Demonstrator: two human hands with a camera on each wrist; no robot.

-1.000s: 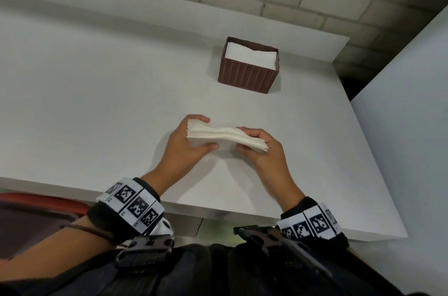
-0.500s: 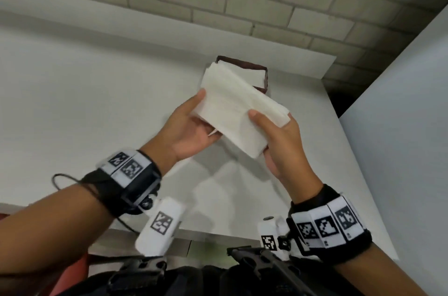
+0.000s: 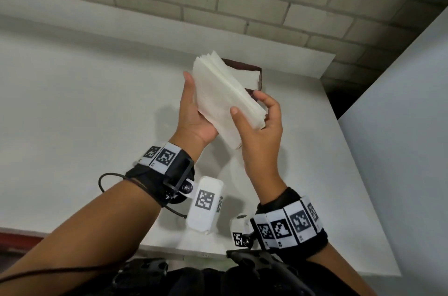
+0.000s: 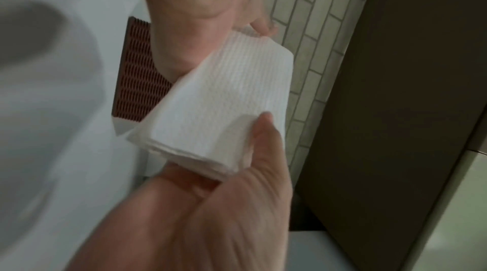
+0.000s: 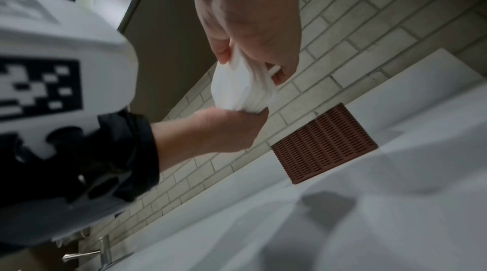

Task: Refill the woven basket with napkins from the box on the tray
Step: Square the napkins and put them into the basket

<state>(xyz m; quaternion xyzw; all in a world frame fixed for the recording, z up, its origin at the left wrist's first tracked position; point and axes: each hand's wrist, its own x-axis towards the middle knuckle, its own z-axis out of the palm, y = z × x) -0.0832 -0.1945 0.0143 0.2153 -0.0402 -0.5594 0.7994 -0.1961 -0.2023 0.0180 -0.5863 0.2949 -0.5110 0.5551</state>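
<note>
While both hands hold it above the white counter (image 3: pixel 97 106), a stack of white napkins (image 3: pixel 218 94) tilts in midair. The left hand (image 3: pixel 194 114) cups one end; the right hand (image 3: pixel 259 131) pinches the other. Just behind stands the brown woven basket (image 3: pixel 260 77), with napkins inside.
</note>
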